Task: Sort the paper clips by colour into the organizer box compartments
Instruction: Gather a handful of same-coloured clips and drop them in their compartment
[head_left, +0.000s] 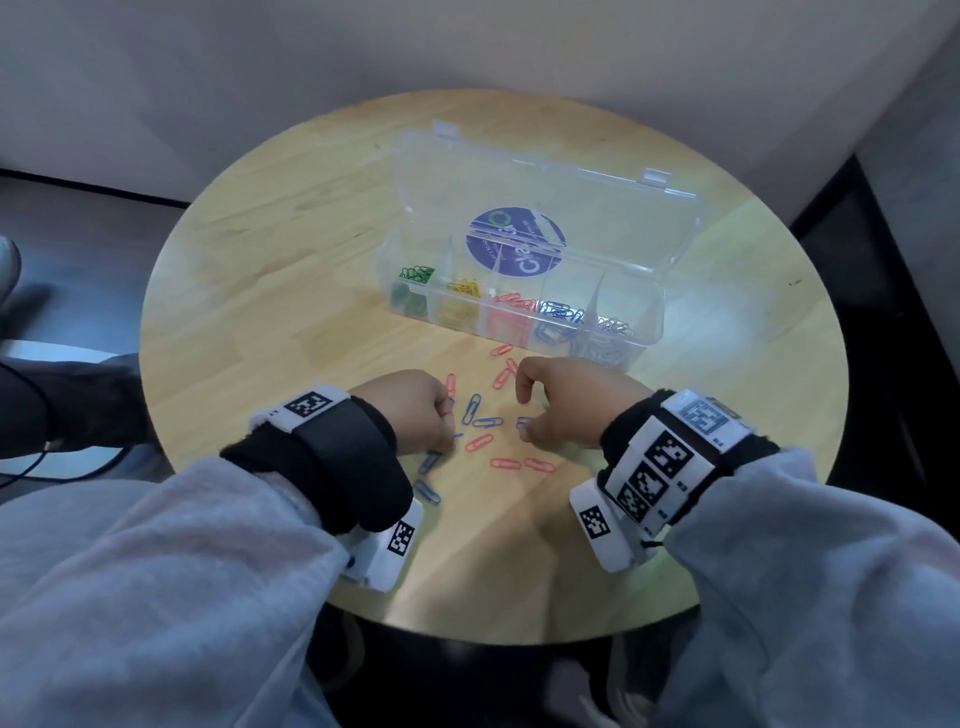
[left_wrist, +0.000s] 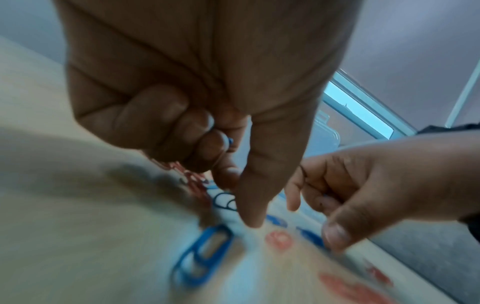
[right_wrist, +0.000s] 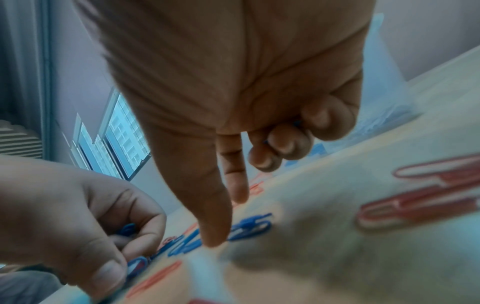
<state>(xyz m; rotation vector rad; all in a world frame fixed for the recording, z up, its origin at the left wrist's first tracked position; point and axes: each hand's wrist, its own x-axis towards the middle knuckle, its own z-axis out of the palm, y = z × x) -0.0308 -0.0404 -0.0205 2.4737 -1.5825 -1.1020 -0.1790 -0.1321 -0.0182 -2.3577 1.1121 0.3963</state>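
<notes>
Left hand (left_wrist: 197, 86): outer fingers curled into the palm over a blue clip (left_wrist: 230, 141), visible only in the left wrist view; thumb and forefinger extended down, tips close together, at the loose clips (head_left: 485, 422) on the tabletop (head_left: 260, 270).

Right hand (right_wrist: 233, 78): outer fingers curled, a trace of blue between them, probably held clips, though the wrist picture is blurred; thumb and forefinger narrowly parted above a blue clip on the tabletop. The head view shows only the knuckles of both hands.

Loose clips: red and blue, scattered between and just beyond the hands.

Box (head_left: 644, 332): clear, lid open and upright, past the hands. Compartments left to right: green, yellow, red, blue, silver clips.
</notes>
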